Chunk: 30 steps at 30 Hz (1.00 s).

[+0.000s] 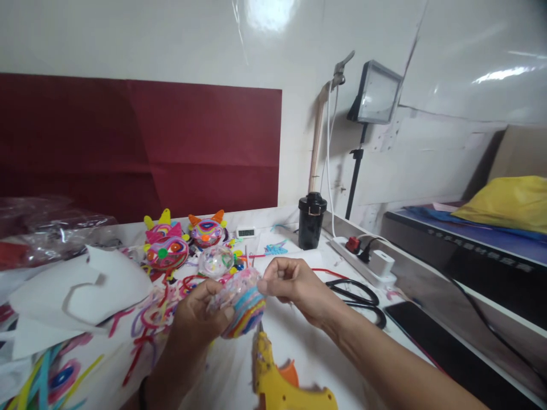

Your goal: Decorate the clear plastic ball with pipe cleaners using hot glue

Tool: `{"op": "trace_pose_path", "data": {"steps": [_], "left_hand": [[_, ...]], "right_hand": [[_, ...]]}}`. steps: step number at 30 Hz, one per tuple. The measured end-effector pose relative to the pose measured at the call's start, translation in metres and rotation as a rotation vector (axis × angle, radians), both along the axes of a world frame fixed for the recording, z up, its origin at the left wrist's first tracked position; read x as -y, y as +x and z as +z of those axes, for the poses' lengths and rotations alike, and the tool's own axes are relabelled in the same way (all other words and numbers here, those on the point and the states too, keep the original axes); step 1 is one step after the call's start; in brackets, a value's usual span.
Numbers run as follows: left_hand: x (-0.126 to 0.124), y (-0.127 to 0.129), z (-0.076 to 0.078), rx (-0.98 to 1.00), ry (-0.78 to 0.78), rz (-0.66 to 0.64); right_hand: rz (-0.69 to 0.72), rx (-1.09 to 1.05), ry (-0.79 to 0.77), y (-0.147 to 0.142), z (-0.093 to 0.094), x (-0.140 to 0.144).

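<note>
My left hand [200, 316] cupping a round clear ball wrapped in coloured strips [241, 302] above the white desk [294, 341], my right hand [294, 285] pinching its top, yellow glue gun [282, 381] near, finished decorated balls [179, 242] far left.

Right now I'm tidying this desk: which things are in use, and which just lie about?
In use: striped colourful ball, left hand, right hand, yellow glue gun.
Lying about: black scissors, white power strip, black cup, finished horned ornaments.

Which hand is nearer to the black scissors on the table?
Right. The right hand is just left of the black scissors, apart from them; the left hand is farther left, holding the striped ball.
</note>
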<state>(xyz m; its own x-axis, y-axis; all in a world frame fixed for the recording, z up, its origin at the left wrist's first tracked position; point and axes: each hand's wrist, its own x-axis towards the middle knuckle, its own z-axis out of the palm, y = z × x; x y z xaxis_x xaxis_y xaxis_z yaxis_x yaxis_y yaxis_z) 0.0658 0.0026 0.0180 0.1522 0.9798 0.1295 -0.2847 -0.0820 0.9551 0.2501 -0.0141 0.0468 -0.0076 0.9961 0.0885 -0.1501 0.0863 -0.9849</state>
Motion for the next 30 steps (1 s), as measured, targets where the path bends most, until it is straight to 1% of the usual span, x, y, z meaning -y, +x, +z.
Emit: {"op": "trace_pose_path", "data": {"steps": [6,10,13,17,19,24,26,28,30], "left_hand": [[-0.009,-0.007,-0.008,0.002,0.016,-0.019],[-0.010,-0.008,-0.010,0.023,0.008,-0.049],[-0.007,-0.008,-0.010,0.030,0.004,-0.070],[-0.004,-0.006,-0.011,0.053,0.003,-0.117],[-0.004,-0.005,-0.012,0.045,-0.015,-0.122],[-0.007,-0.002,-0.020,0.056,-0.083,-0.106],[-0.008,0.000,-0.021,0.077,-0.090,-0.118],[-0.009,0.002,-0.022,0.100,-0.088,-0.163],[-0.009,0.003,-0.021,0.122,-0.079,-0.234]], "right_hand": [[0.113,-0.145,-0.015,0.000,-0.002,-0.004],[0.110,-0.166,-0.057,0.001,-0.002,-0.005],[0.137,-0.160,-0.097,0.003,-0.001,-0.006],[0.260,-0.160,-0.156,0.008,-0.002,-0.009],[0.295,-0.161,-0.177,0.010,-0.005,-0.012],[0.303,-0.129,-0.200,0.014,-0.015,-0.017],[0.301,-0.109,-0.206,0.016,-0.017,-0.018],[0.305,-0.084,-0.221,0.018,-0.018,-0.019],[0.315,-0.056,-0.238,0.020,-0.019,-0.020]]}}
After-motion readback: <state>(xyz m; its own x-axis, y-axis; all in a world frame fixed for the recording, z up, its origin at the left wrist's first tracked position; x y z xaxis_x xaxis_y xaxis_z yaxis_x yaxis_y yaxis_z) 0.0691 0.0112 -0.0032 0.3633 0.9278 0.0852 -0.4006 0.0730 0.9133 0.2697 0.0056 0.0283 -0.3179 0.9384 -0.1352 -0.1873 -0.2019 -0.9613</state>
